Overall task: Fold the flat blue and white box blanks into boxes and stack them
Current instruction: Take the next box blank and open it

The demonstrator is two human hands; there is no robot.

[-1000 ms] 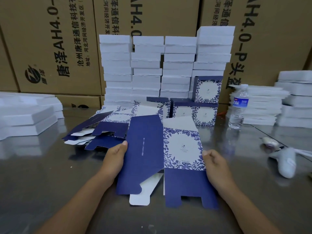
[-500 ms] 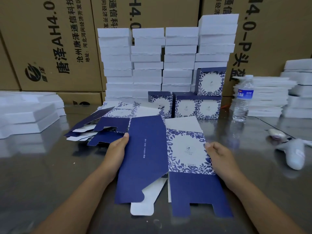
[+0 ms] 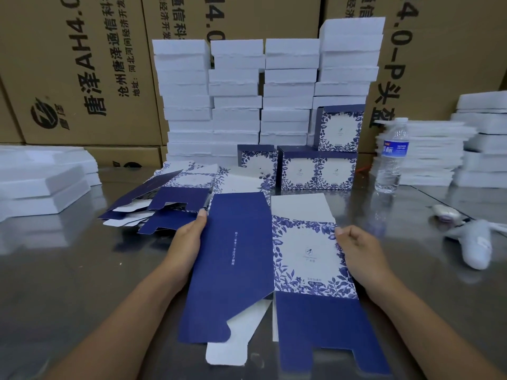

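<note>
A flat blue and white box blank (image 3: pixel 274 264) is held above the steel table in front of me. Its dark blue panel is on the left, its floral white panel on the right. My left hand (image 3: pixel 183 242) grips the blank's left edge, thumb on top. My right hand (image 3: pixel 356 250) pinches the right edge with curled fingers. A loose pile of flat blanks (image 3: pixel 170 198) lies behind my left hand. Several folded boxes (image 3: pixel 315 165) stand at the back centre, one of them (image 3: pixel 338 127) stacked on top.
Tall stacks of white foam trays (image 3: pixel 263 86) rise behind the folded boxes, with more at the left (image 3: pixel 41 176) and the right (image 3: pixel 428 152). A water bottle (image 3: pixel 391 157) stands at the right. A white handheld tool (image 3: pixel 474 239) lies near the right edge. Brown cartons (image 3: pixel 76 69) form the back wall.
The view tilted and drew closer, so the blank looks larger. Both hands keep the same hold on the blank's edges.
</note>
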